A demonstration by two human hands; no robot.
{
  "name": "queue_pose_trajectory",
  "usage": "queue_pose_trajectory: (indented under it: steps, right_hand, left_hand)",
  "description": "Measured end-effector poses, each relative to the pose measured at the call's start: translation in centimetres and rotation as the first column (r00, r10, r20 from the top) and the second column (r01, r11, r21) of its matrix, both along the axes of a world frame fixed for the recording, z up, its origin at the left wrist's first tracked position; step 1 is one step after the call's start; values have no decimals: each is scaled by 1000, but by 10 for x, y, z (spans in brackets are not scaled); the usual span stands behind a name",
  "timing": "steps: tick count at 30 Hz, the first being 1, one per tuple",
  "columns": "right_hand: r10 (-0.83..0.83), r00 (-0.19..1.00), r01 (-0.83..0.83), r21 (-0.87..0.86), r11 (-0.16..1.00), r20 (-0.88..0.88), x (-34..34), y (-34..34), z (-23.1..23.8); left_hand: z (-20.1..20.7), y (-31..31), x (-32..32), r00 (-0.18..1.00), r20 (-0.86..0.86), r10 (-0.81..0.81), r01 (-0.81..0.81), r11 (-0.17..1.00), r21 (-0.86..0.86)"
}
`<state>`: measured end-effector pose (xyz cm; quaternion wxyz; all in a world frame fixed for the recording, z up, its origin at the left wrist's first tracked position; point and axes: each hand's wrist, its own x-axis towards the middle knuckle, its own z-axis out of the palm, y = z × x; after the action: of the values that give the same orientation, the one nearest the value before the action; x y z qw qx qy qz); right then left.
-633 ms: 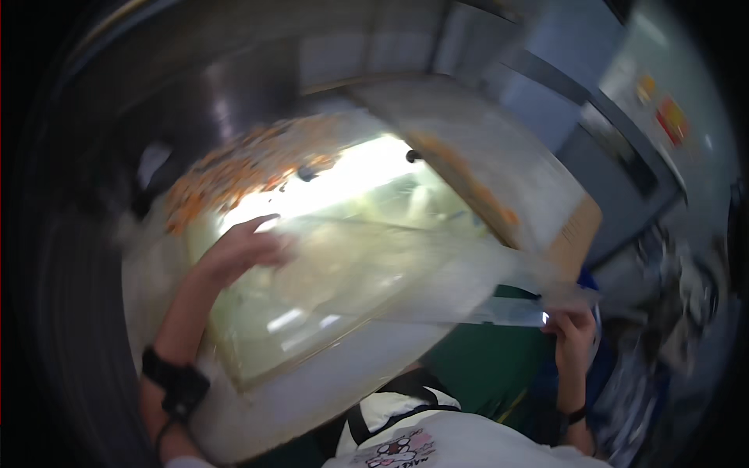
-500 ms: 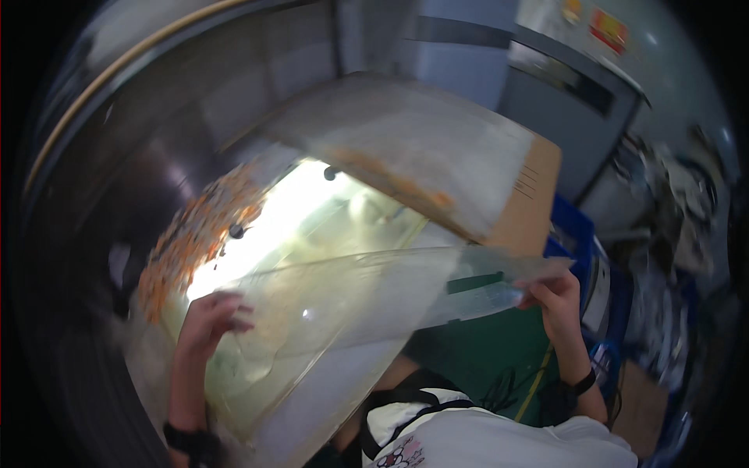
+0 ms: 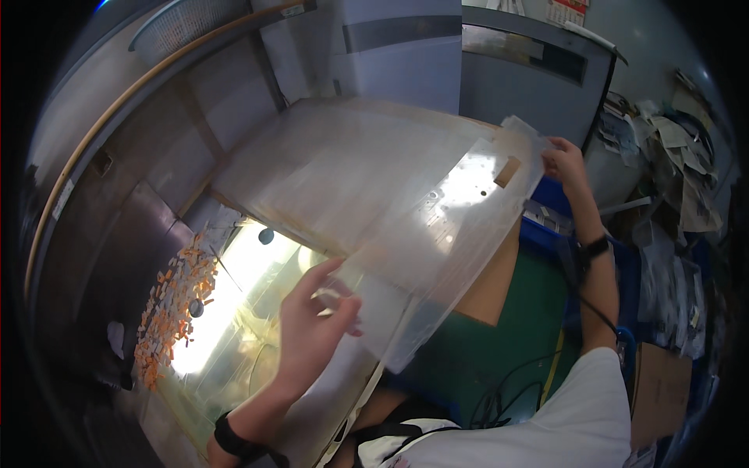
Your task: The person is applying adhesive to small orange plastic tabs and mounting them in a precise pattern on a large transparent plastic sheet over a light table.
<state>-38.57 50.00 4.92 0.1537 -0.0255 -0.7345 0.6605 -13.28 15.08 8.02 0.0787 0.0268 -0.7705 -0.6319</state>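
Observation:
A clear plastic sheet point(image 3: 452, 242) with a rectangular cutout and small round holes slants over the translucent stack of sheets point(image 3: 335, 148) at the back. My right hand point(image 3: 565, 162) pinches its far right corner. My left hand point(image 3: 316, 312) is beside its near left end, fingers curled but apart, nothing visible between them. Below my left hand lies a brightly lit work surface point(image 3: 234, 351) under yellowish film. A piece of brown cardboard point(image 3: 491, 285) shows through and below the sheet.
Many small orange and white scraps point(image 3: 172, 312) lie left of the lit strip. A rail point(image 3: 86, 109) borders the left side, with a basket point(image 3: 187, 31) above it. Blue bins point(image 3: 554, 234) and bagged items point(image 3: 667, 288) stand at right. Black cables point(image 3: 499, 398) lie on the green floor.
The plastic sheet has swung from across the lit surface to over the stack at the back right. My right hand rose and moved away; my left hand moved right and off the sheet's edge.

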Motion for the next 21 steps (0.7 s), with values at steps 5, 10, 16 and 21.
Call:
queue_pose_trajectory:
  steps: [5, 10, 16, 21]
  right_hand:
    - [58, 998, -59, 187, 981, 13, -100, -9, -19]
    - [-113, 992, 126, 612, 781, -60, -127, -46, -25]
    - [-94, 994, 101, 721, 685, -50, -146, -36, -43]
    - [-76, 993, 121, 748, 653, -95, -153, -28, -51]
  left_hand:
    - [-23, 22, -47, 967, -247, 59, -180, 845, -504]
    - [-42, 28, -70, 931, -365, 2, -299, 579, -758]
    - [-37, 33, -75, 949, -316, -8, -265, 525, -809]
    - [-45, 36, -78, 931, -364, 0, -319, 481, -816]
